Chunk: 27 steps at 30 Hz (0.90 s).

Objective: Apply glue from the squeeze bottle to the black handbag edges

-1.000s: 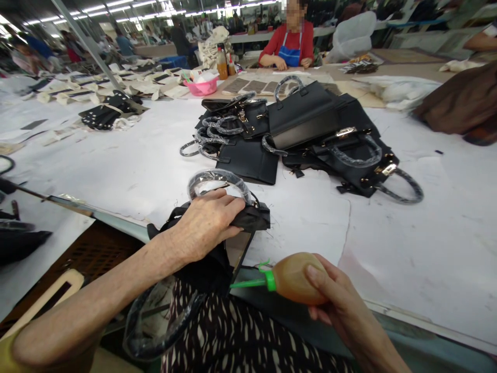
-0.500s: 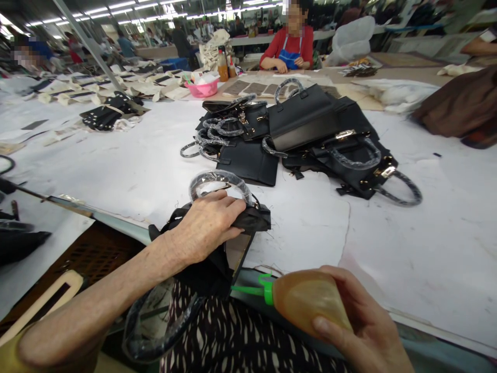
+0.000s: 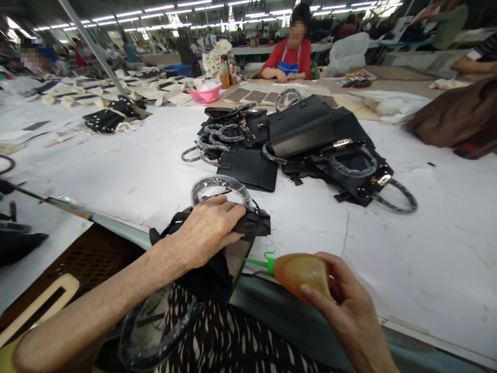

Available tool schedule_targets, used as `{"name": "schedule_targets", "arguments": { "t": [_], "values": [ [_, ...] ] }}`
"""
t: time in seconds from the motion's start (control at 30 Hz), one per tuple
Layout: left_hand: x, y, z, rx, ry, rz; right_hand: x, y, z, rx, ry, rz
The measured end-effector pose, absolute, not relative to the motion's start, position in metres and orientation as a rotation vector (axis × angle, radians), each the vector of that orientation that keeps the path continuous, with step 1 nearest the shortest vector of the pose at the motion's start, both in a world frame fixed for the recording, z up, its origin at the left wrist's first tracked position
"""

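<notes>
My left hand (image 3: 207, 230) presses down on a black handbag (image 3: 252, 225) that hangs over the near edge of the white table (image 3: 116, 171), fingers closed over its top. One plastic-wrapped handle (image 3: 221, 184) arches just beyond my fingers; another (image 3: 151, 331) hangs by my lap. My right hand (image 3: 345, 311) grips an amber squeeze bottle (image 3: 301, 272) with a green nozzle (image 3: 258, 263). The nozzle tip points left and touches the bag's open side flap.
A pile of black handbags (image 3: 306, 140) with wrapped handles lies mid-table. Beyond it sit a pink basin (image 3: 205, 94) and bottles (image 3: 224, 73), and a person in red with a blue apron (image 3: 289, 58). Black cut pieces (image 3: 108, 118) lie far left, brown fabric (image 3: 458, 116) at right.
My right hand has raised the bottle and brought its nozzle up to the bag's flap. The left hand stays pressed on the bag.
</notes>
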State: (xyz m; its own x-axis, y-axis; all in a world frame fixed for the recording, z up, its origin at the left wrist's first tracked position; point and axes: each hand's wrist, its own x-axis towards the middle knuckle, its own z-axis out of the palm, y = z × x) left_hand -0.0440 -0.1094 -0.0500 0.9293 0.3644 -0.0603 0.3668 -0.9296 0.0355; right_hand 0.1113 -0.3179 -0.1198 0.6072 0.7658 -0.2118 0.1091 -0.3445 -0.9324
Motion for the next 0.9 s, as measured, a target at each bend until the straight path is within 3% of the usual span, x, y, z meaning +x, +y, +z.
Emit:
{"name": "schedule_targets", "arguments": {
  "t": [0.9],
  "values": [
    [-0.031,-0.094,-0.037,3.069,0.619,-0.135,0.143,-0.282,-0.165,-1.836,-1.271,0.311]
  ]
}}
